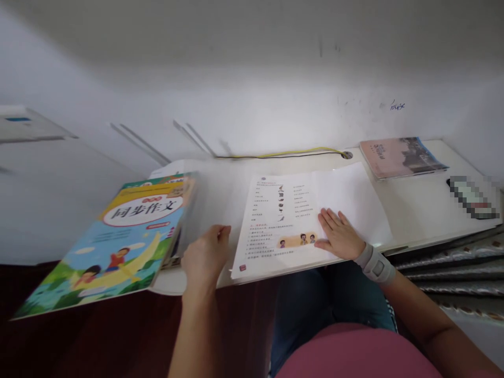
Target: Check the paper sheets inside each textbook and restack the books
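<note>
An open booklet (271,236) lies on the white desk, with printed lines and small pictures on its left page and a mostly blank white area on the right. My right hand (340,233) rests flat on its lower right part, fingers spread, a grey band around the wrist. Just left of the booklet is my left hand (207,257), its fingers curled closed and nothing visible in them. Beside that hand, a colourful composition book (129,231) tops a stack of books and juts over the desk's front edge.
A pinkish book (401,157) lies at the back right of the desk (417,210). A partly pixelated phone-like object (474,197) is near the right end. A yellow cable (283,153) runs along the wall into a hole. Silvery patterned folds (460,268) border the right front.
</note>
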{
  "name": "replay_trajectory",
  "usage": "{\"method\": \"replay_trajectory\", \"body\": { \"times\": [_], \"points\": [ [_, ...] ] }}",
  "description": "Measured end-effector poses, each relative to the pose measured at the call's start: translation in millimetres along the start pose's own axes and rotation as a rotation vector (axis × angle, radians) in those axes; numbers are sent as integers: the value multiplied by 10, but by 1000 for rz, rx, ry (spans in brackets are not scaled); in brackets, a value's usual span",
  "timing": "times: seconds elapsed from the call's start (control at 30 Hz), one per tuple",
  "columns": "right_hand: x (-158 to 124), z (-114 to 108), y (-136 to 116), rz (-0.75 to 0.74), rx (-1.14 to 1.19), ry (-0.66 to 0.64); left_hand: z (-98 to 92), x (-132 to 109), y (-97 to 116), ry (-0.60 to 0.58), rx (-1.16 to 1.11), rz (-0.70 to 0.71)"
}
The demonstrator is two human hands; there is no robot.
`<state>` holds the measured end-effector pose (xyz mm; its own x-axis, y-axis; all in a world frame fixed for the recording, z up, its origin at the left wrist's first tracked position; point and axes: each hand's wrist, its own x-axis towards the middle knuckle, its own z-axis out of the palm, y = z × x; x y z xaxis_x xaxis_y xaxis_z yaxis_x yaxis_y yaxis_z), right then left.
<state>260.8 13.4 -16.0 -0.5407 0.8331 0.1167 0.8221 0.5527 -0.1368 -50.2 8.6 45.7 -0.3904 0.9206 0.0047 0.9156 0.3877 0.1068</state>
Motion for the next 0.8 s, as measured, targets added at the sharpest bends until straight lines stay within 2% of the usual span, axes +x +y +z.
{"method": "replay_trajectory", "body": {
  "times": [0.1, 0.2, 0.3, 0.37, 0.5, 0.6, 0.67, 0.73, 0.8],
  "points": [
    [0, -37, -12, 6, 16, -25, 23, 23, -23, 26, -187, 0],
    [6, -112, -49, 12, 99, -44, 23, 57, 52, -4, -710, 11],
    [15, -260, -87, 42, 264, -20, -88, 73, 281, -139, -1278, 62],
    [30, -411, -83, 20, 396, 20, -248, 61, 513, -215, -1461, 151],
    [98, -819, 35, -61, 705, 110, -650, -32, 1145, -329, -1679, 380],
    [143, -1134, 233, 62, 1022, 190, -847, -132, 1674, -426, -1775, 512],
    [124, -1282, 436, 191, 1265, 244, -895, -184, 1930, -481, -1776, 571],
    [36, -1339, 695, 298, 1463, 263, -887, -205, 2022, -497, -1763, 593],
    [-115, -1286, 970, 384, 1580, 238, -831, -182, 1914, -463, -1747, 563]
  ]
}}
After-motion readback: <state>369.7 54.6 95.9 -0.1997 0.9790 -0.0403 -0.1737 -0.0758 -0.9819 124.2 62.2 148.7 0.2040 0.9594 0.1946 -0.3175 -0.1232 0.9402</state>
